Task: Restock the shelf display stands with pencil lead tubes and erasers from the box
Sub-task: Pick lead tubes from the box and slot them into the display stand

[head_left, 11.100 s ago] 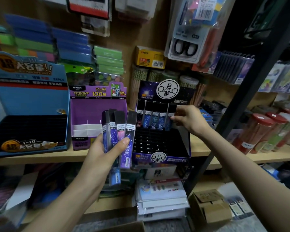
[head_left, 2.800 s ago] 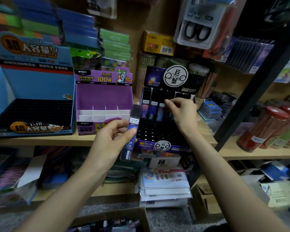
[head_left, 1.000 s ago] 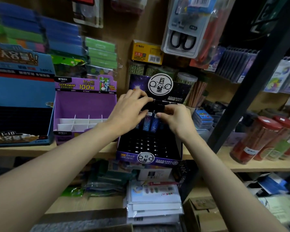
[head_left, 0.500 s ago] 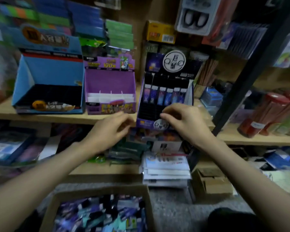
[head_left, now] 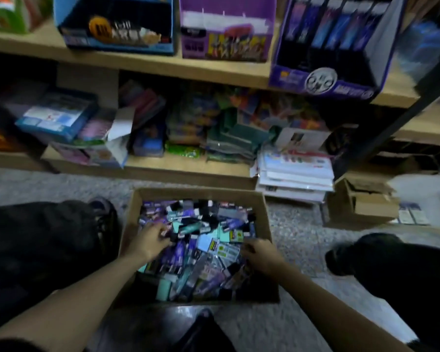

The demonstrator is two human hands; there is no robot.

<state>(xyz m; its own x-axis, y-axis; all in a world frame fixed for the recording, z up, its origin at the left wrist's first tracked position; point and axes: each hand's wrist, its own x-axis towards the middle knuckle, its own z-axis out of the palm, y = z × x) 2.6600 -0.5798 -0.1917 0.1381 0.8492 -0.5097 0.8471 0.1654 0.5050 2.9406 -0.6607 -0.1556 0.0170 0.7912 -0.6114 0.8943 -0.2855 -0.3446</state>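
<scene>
A cardboard box (head_left: 198, 192) on the floor holds a jumble of purple, black and teal lead tubes and carded packs (head_left: 201, 240). My left hand (head_left: 148, 241) is inside the box at its left side, fingers curled down into the pile. At the right side my right hand (head_left: 261, 252) rests on the pile with fingers bent. Whether either hand grips a tube is hidden by blur. On the shelf above stand the dark lead-tube stand (head_left: 338, 39) with a row of tubes at its back, the purple stand (head_left: 226, 29) and the blue stand (head_left: 114, 24).
The lower shelf (head_left: 188, 171) carries stacked packets and boxes, with a white paper stack (head_left: 295, 174) at its right end. A small cardboard box (head_left: 361, 201) sits on the floor to the right. My dark-clad knees and shoes flank the box. A black shelf post (head_left: 391, 123) slants at right.
Both hands left the dark stand on the shelf and dropped into the box on the floor. My view tilted down from the shelf to the box.
</scene>
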